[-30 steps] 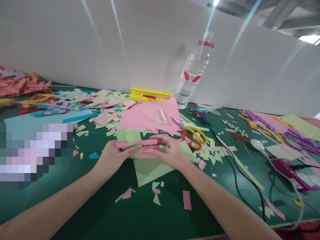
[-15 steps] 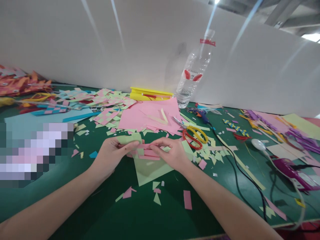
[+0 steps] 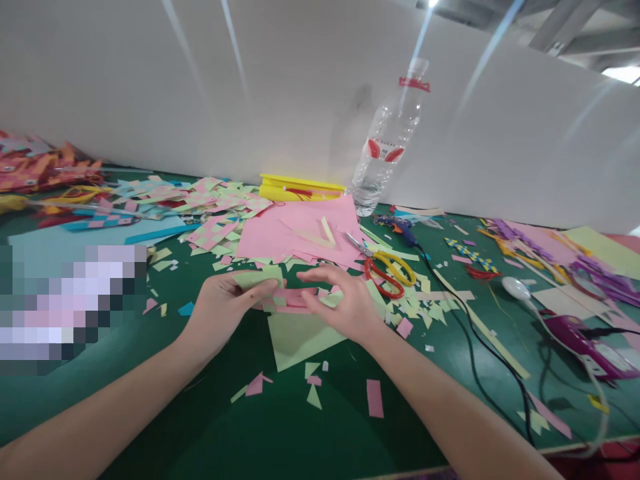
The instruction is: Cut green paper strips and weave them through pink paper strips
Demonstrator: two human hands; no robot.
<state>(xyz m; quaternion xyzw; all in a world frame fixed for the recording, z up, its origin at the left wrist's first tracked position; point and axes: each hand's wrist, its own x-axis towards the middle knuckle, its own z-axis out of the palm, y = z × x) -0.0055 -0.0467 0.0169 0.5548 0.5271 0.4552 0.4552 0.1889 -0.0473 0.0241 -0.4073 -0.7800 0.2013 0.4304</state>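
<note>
My left hand [image 3: 225,303] is closed, pinching a small weave of green and pink paper strips [image 3: 287,300] between thumb and fingers. At the weave's right end is my right hand [image 3: 345,300], thumb and fingers apart; its fingertips are close to the pink strips, and I cannot tell whether the thumb touches them. Below the weave, a light green paper sheet [image 3: 300,343] lies on the table. Beyond my hands lies a pink paper sheet [image 3: 300,227]. Scissors [image 3: 385,267] with red and yellow handles rest at its right edge.
Paper scraps [image 3: 315,397] litter the green table [image 3: 200,427]. A plastic bottle [image 3: 385,147] leans at the back wall. At right are a blue glue gun [image 3: 400,227], its black cable [image 3: 473,317] and a purple device [image 3: 590,343]. A woven paper pile [image 3: 215,200] lies back left.
My right thumb and fingers have come apart, opening off the pink strips they were pinching. My left hand keeps its hold on the weave.
</note>
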